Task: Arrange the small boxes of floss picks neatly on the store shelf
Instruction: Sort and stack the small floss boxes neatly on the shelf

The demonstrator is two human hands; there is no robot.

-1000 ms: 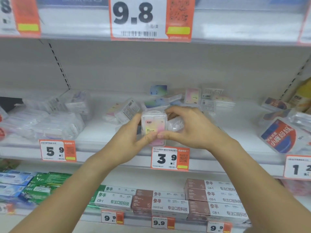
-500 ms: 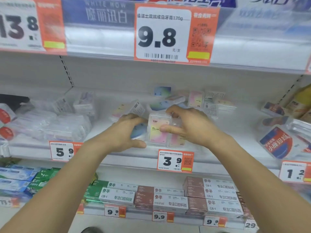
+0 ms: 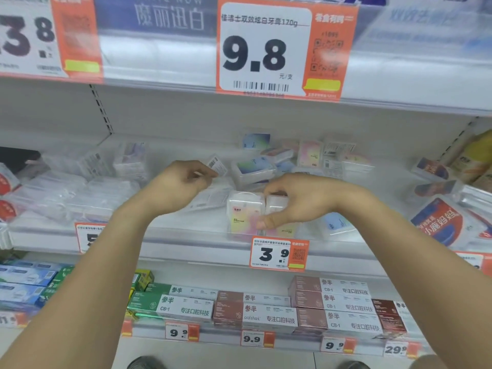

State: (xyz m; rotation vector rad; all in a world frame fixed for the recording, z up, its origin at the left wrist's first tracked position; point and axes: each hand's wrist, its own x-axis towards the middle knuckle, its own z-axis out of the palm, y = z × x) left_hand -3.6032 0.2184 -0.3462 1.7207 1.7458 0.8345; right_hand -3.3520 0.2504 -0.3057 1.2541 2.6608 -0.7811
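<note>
Front of the middle shelf (image 3: pixel 186 237), just above the 3.9 price tag (image 3: pixel 279 253): a clear floss-pick box (image 3: pixel 243 215) stands upright, its card insert pastel yellow and pink with a small red mark at the upper left. A second box (image 3: pixel 277 205) of the same kind stands touching its right side, mostly hidden by my fingers. Behind them, loose boxes (image 3: pixel 253 170) lie tilted and overlapping toward the back wall, some label-down. A blue-faced box (image 3: pixel 336 223) lies flat just right of my wrist. Clear bagged goods (image 3: pixel 80 195) crowd the shelf to the left; a red-and-blue pouch (image 3: pixel 442 222) leans at the right. My right hand (image 3: pixel 295 202) arches over the pair, fingers curled on the second box's top, thumb pressing low at the seam between the two. My left hand (image 3: pixel 178 183) is raised behind, thumb and fingers pinching the corner of a barcode-labelled box (image 3: pixel 217 164).
</note>
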